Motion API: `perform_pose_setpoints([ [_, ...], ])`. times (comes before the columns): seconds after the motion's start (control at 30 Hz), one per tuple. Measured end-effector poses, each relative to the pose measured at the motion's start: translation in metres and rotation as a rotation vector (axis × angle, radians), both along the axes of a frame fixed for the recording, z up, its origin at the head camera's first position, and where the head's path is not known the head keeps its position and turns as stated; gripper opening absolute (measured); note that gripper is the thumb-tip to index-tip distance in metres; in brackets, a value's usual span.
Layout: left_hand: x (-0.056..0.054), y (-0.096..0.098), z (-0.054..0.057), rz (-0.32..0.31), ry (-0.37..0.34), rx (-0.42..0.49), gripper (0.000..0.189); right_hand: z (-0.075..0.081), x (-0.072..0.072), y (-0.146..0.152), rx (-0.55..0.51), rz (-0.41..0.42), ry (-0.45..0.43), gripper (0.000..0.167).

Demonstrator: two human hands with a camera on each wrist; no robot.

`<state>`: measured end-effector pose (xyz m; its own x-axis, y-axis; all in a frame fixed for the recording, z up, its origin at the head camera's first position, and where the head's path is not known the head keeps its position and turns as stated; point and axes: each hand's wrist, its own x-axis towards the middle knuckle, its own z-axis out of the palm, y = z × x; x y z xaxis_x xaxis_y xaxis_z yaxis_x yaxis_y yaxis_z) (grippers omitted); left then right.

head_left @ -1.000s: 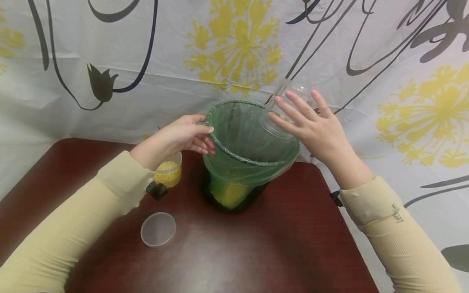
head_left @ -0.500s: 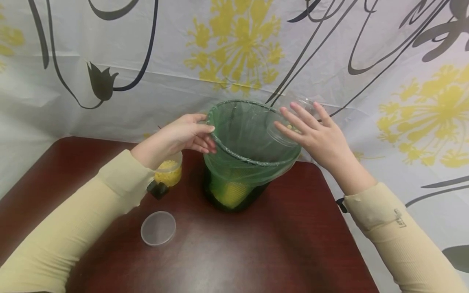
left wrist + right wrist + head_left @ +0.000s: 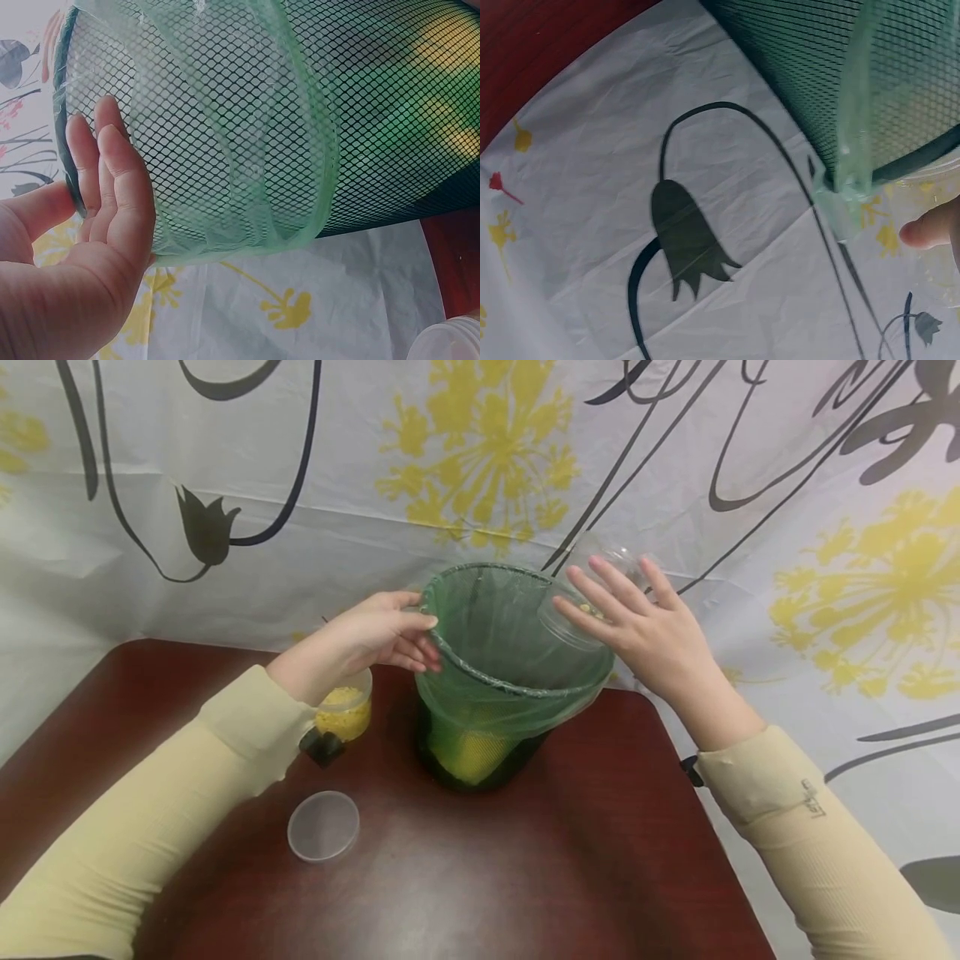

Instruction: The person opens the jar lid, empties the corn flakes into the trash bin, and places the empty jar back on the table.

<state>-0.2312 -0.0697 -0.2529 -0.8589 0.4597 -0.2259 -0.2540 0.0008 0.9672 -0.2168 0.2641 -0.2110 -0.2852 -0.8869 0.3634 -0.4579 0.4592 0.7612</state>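
With our left hand [image 3: 390,633] we are pinching the rim of the mesh bin [image 3: 480,752], which is standing near the surface's [image 3: 450,885] far edge, toward its far right corner. With our right hand [image 3: 656,635], fingers spread, we are holding the clear container [image 3: 558,627] tilted at the bin's right rim, yellow bits [image 3: 587,608] lying inside. Gripping too loosely, we would be risking dropping it; tilting outward, scattering bits past that edge; tugging the rim, slipping the green liner [image 3: 517,717].

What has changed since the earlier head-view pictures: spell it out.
The right hand and its clear container dipped slightly rightward and down, then came partway back up and left. Nothing was gripped or released. The left hand stays on the bin rim; the yellow-filled tub and lid stay put.
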Motion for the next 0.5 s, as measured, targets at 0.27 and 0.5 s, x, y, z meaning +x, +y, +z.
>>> perform_pose_setpoints([
  [0.27, 0.000, -0.001, 0.000, -0.001, 0.004, 0.003, 0.075, 0.007, 0.002, -0.018, -0.024, 0.043, 0.075, 0.084],
  [0.5, 0.001, 0.000, 0.000, 0.003, 0.002, -0.001, 0.075, 0.005, 0.004, -0.016, -0.005, 0.024, 0.072, 0.086],
])
